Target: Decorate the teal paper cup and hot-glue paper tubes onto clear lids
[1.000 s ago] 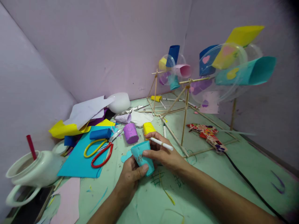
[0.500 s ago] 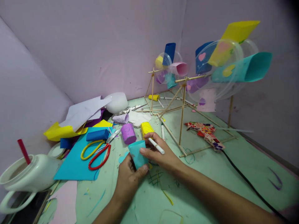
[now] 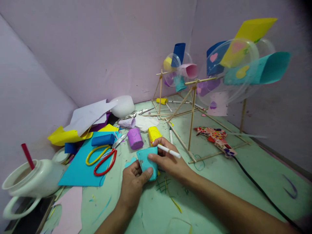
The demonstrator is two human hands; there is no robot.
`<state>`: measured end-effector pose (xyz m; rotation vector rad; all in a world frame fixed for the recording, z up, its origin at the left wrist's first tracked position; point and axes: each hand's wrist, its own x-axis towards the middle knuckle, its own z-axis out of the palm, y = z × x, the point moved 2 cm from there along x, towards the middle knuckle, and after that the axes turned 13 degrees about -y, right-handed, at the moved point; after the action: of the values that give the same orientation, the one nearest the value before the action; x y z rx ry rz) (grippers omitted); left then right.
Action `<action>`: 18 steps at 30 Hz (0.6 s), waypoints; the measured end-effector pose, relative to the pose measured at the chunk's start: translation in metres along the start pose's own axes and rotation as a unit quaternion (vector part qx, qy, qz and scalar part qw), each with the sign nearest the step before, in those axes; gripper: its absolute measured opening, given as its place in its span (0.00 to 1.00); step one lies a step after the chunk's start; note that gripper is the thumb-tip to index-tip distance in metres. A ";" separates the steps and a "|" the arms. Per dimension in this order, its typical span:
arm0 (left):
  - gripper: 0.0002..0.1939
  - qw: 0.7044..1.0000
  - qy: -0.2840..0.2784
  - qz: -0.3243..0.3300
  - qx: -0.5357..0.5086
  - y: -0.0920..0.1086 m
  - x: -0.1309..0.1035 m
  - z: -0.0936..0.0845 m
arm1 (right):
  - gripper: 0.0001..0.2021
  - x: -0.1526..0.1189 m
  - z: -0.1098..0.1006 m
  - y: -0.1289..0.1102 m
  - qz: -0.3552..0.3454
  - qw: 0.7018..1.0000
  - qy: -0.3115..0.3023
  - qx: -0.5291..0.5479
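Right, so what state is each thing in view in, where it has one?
Teal roll: held in the left hand
Pen: held in the right hand
Scissors: lying flat, handles apart
Glue gun: lying on its side, unheld
Pot: open, red stick in it
Blue roll: lying on its side
Near wheel: raised on its stick frame
Pink sheet: lying flat

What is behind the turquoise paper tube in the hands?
Behind the turquoise paper tube, a purple tube and a yellow tube can be seen; whatever it covers is hidden.
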<state>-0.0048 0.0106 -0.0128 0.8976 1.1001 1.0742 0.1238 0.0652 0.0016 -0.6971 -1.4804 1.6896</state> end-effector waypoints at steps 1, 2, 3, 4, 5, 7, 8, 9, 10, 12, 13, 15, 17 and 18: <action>0.25 1.000 0.003 -0.003 -0.009 -0.001 0.001 -0.001 | 0.13 0.000 -0.002 -0.003 -0.020 0.999 0.012 -0.039; 0.24 1.000 0.008 -0.006 -0.017 -0.001 0.002 -0.001 | 0.11 -0.001 -0.005 -0.006 -0.040 0.996 0.033 -0.076; 0.24 1.000 0.014 -0.008 -0.026 -0.001 0.002 -0.002 | 0.10 -0.001 -0.007 -0.010 -0.060 0.991 0.062 -0.104; 0.23 0.999 0.018 -0.012 -0.034 -0.001 0.003 -0.001 | 0.10 -0.002 -0.010 -0.014 -0.076 0.986 0.093 -0.118; 0.23 0.999 0.019 -0.015 -0.042 -0.001 0.003 -0.001 | 0.11 -0.004 -0.013 -0.019 -0.089 0.982 0.123 -0.117; 0.23 0.998 0.016 -0.015 -0.052 0.000 0.003 0.000 | 0.15 -0.007 -0.016 -0.026 -0.108 0.977 0.158 -0.092; 0.23 0.998 0.013 -0.012 -0.056 0.000 0.003 0.001 | 0.17 -0.009 -0.016 -0.029 -0.121 0.975 0.166 -0.081; 0.23 0.998 0.009 -0.010 -0.060 0.001 0.003 0.001 | 0.18 -0.011 -0.016 -0.031 -0.133 0.974 0.169 -0.075; 0.22 0.998 0.004 -0.009 -0.063 0.002 0.002 0.002 | 0.19 -0.012 -0.015 -0.033 -0.145 0.972 0.172 -0.073; 0.22 0.998 0.000 -0.011 -0.069 0.004 0.000 0.003 | 0.20 -0.014 -0.012 -0.033 -0.160 0.968 0.180 -0.074; 0.21 0.997 0.003 -0.015 -0.073 0.005 -0.001 0.004 | 0.20 -0.014 -0.011 -0.032 -0.162 0.966 0.187 -0.072; 0.22 0.996 0.028 -0.027 -0.078 0.007 -0.002 0.004 | 0.19 -0.013 -0.010 -0.031 -0.153 0.965 0.206 -0.056; 0.24 0.993 0.073 -0.047 -0.077 0.008 -0.003 0.003 | 0.18 -0.010 -0.010 -0.031 -0.137 0.963 0.229 -0.022; 0.25 0.990 0.100 -0.059 -0.074 0.008 -0.004 0.002 | 0.17 -0.009 -0.011 -0.031 -0.127 0.962 0.241 0.002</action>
<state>-0.0053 0.0091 -0.0045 0.6097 1.2059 1.1497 0.1434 0.0646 0.0297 -0.8094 -1.1612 1.2182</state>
